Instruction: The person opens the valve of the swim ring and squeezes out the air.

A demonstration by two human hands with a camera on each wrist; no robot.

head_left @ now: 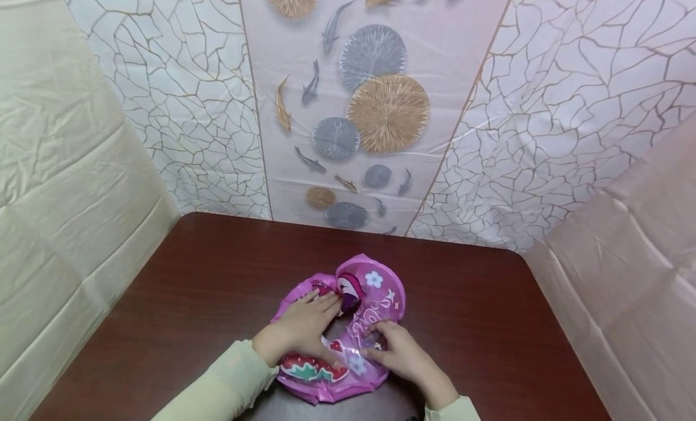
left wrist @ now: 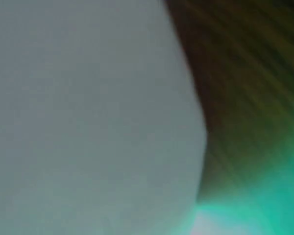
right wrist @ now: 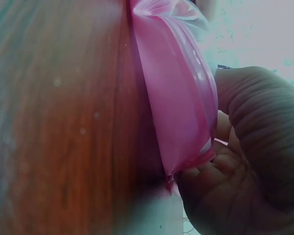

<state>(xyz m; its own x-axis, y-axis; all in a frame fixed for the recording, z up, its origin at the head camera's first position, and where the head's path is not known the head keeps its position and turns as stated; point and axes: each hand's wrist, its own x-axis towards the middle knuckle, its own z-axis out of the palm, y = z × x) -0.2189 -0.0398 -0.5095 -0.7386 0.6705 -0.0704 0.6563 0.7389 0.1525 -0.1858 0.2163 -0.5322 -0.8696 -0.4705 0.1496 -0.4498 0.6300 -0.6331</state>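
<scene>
A pink vinyl inflatable ring [head_left: 391, 288], apparently a flamingo swim ring, lies partly filled on the table. Its printed flamingo head [head_left: 350, 286] folds in at the middle; white flowers and red fruit prints [head_left: 312, 369] mark the vinyl. Across its left side my left hand [head_left: 301, 327] rests with fingers extended. My right hand [head_left: 405, 353] grips the right side with bent fingers and thumb; what lies between the fingertips is partly hidden. In the right wrist view, the puffed pink edge [right wrist: 179, 98] sits against the right hand [right wrist: 259, 147]. A blurred pale surface fills most of the left wrist view.
The ring lies near the front of a dark reddish-brown wooden table [head_left: 217, 270]. Behind it hangs a patterned cloth [head_left: 462, 197] with fish and round leaf prints. Plain pale cloth walls [head_left: 70, 197] close in both sides.
</scene>
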